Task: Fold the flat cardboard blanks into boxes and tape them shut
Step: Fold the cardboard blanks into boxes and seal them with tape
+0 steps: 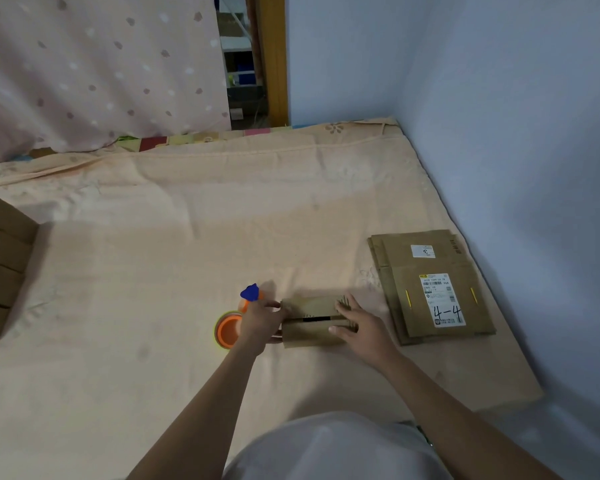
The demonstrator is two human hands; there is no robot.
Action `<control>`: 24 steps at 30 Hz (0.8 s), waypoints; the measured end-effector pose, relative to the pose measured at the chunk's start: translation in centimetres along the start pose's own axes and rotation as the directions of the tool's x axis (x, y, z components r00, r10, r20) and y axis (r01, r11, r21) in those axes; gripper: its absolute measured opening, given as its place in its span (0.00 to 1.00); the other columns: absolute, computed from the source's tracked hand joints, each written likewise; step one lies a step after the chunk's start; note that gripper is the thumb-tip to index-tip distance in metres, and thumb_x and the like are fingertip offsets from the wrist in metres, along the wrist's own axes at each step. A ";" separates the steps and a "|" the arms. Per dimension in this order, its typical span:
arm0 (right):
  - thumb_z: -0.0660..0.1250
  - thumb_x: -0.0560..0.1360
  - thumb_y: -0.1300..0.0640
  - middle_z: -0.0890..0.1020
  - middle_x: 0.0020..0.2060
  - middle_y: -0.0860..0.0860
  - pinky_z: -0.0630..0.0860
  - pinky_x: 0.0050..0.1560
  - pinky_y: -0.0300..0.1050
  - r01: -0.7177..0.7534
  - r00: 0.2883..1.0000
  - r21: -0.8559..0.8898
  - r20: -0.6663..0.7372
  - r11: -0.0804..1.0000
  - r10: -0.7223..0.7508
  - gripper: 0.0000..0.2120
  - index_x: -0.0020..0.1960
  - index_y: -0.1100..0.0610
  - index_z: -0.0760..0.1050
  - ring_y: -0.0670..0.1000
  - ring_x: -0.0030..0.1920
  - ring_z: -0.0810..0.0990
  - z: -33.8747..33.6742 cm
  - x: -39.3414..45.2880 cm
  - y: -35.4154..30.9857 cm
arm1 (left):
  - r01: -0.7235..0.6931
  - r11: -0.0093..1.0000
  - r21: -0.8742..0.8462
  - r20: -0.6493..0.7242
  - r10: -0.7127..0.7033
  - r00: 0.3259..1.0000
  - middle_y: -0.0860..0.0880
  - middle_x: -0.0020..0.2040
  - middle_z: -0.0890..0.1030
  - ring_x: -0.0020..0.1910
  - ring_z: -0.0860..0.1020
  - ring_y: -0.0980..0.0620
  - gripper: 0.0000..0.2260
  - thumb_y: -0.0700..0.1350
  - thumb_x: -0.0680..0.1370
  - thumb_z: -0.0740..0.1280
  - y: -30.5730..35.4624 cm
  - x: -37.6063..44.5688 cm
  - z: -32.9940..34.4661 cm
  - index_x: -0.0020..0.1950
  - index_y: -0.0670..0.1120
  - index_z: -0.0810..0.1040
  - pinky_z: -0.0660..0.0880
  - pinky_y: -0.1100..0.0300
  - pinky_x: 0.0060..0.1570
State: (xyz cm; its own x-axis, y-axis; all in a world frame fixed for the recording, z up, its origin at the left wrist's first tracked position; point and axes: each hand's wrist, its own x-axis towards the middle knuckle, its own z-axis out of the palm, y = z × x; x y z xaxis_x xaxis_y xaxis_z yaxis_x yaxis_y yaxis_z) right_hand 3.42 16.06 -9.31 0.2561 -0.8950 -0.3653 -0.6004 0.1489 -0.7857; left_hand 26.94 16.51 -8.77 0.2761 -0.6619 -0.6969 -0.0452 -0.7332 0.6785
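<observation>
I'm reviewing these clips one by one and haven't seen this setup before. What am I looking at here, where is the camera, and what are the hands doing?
There is no machine: a person works with bare hands, filmed by one wide-angle camera on their head, looking down. The surface is a peach bed sheet. In the middle sits a small cardboard box, its top flaps nearly closed with a dark slit between them. The left hand holds its left end; the right hand presses on its right end. An orange tape dispenser with a blue part lies left of the box. A stack of flat blanks with shipping labels lies to the right. Brown finished boxes sit at the far left edge.
</observation>
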 end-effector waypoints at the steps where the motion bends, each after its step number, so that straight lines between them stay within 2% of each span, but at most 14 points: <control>1: 0.76 0.74 0.55 0.59 0.73 0.37 0.60 0.68 0.30 -0.014 0.999 0.039 -0.029 0.999 0.015 0.30 0.73 0.55 0.72 0.37 0.73 0.61 0.3 0.1 0.2 | 0.000 1.000 -0.004 -0.002 0.000 1.000 0.42 0.47 0.83 0.42 0.85 0.41 0.16 0.46 0.75 0.74 0.0 -0.1 0.1 0.60 0.44 0.76 0.83 0.46 0.41; 5: 0.76 0.74 0.59 0.64 0.74 0.41 0.62 0.69 0.34 -0.028 0.995 0.078 -0.092 0.997 0.035 0.27 0.71 0.53 0.75 0.37 0.71 0.63 0.8 0.5 0.2 | -0.013 1.000 0.026 -0.026 0.013 1.000 0.43 0.48 0.82 0.46 0.83 0.43 0.15 0.46 0.75 0.73 -0.1 -0.4 0.5 0.60 0.46 0.75 0.83 0.49 0.40; 8: 0.77 0.72 0.61 0.67 0.75 0.45 0.62 0.67 0.29 -0.024 0.989 0.081 -0.147 0.996 0.035 0.27 0.69 0.53 0.77 0.36 0.69 0.65 0.9 0.5 0.0 | -0.054 0.997 0.052 -0.031 0.056 0.998 0.44 0.48 0.81 0.49 0.82 0.44 0.14 0.45 0.76 0.73 -0.3 -0.6 0.7 0.60 0.47 0.75 0.83 0.50 0.41; 11: 0.76 0.74 0.59 0.67 0.75 0.45 0.64 0.65 0.29 -0.024 0.985 -0.018 -0.174 1.000 0.021 0.25 0.70 0.52 0.77 0.41 0.71 0.69 1.3 0.5 0.0 | -0.080 0.996 0.028 -0.027 0.081 0.996 0.44 0.49 0.82 0.50 0.82 0.43 0.15 0.45 0.75 0.75 -1.1 -0.7 0.5 0.60 0.48 0.75 0.83 0.46 0.42; 14: 0.72 0.77 0.55 0.64 0.77 0.47 0.65 0.71 0.39 -0.003 0.985 -0.218 -0.170 0.976 -0.035 0.24 0.72 0.52 0.74 0.48 0.74 0.68 1.8 0.2 -0.2 | -0.146 0.978 0.148 -0.045 0.154 0.987 0.45 0.49 0.81 0.48 0.82 0.43 0.17 0.47 0.75 0.75 -1.5 -0.4 0.5 0.60 0.48 0.76 0.83 0.44 0.37; 17: 0.68 0.79 0.54 0.60 0.79 0.54 0.53 0.78 0.55 0.111 0.970 -0.583 -0.113 0.805 -0.216 0.27 0.76 0.57 0.68 0.59 0.79 0.60 2.6 0.3 -1.1 | -0.237 0.906 0.350 -0.042 0.268 0.962 0.47 0.46 0.79 0.46 0.82 0.42 0.16 0.46 0.76 0.74 -1.1 -0.2 0.5 0.61 0.45 0.75 0.82 0.44 0.38; 19: 0.66 0.80 0.50 0.54 0.80 0.56 0.46 0.79 0.55 0.206 0.962 -0.627 -0.009 0.751 -0.271 0.32 0.80 0.58 0.59 0.59 0.80 0.53 3.5 0.4 -2.1 | -0.252 0.871 0.423 -0.037 0.294 0.955 0.48 0.43 0.78 0.45 0.82 0.42 0.16 0.46 0.76 0.73 -1.1 0.0 0.6 0.62 0.44 0.74 0.82 0.45 0.41; 21: 0.61 0.82 0.44 0.48 0.81 0.58 0.39 0.79 0.54 0.218 0.974 -0.654 0.101 0.724 -0.202 0.36 0.82 0.56 0.49 0.59 0.81 0.46 4.1 0.7 -2.5 | -0.270 0.866 0.422 -0.025 0.309 0.951 0.49 0.43 0.78 0.43 0.82 0.44 0.15 0.46 0.77 0.72 -1.2 0.0 0.8 0.62 0.45 0.75 0.82 0.48 0.40; 23: 0.60 0.82 0.43 0.46 0.81 0.60 0.34 0.77 0.55 0.220 0.975 -0.697 0.130 0.682 -0.182 0.38 0.82 0.57 0.46 0.61 0.81 0.43 4.6 1.1 -2.7 | -0.302 0.856 0.420 -0.025 0.343 0.939 0.50 0.44 0.79 0.41 0.80 0.48 0.11 0.46 0.79 0.69 -1.8 -0.1 0.2 0.59 0.44 0.76 0.79 0.55 0.36; 24: 0.60 0.82 0.44 0.45 0.81 0.60 0.32 0.76 0.54 0.216 0.976 -0.701 0.137 0.680 -0.169 0.38 0.82 0.57 0.45 0.61 0.81 0.42 4.7 1.2 -2.7 | -0.307 0.834 0.459 -0.048 0.369 0.928 0.49 0.44 0.80 0.39 0.78 0.49 0.07 0.44 0.80 0.67 -2.3 -0.1 -0.2 0.57 0.43 0.77 0.74 0.60 0.34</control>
State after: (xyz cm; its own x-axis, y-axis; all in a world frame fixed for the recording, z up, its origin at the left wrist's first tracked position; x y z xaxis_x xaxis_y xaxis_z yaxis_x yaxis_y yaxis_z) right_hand 8.90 16.56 -9.97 0.4552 -0.8409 -0.2927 -0.8838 -0.3867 -0.2634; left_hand 27.23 18.32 -10.21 0.2855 -0.8773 -0.3858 -0.5628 -0.4794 0.6734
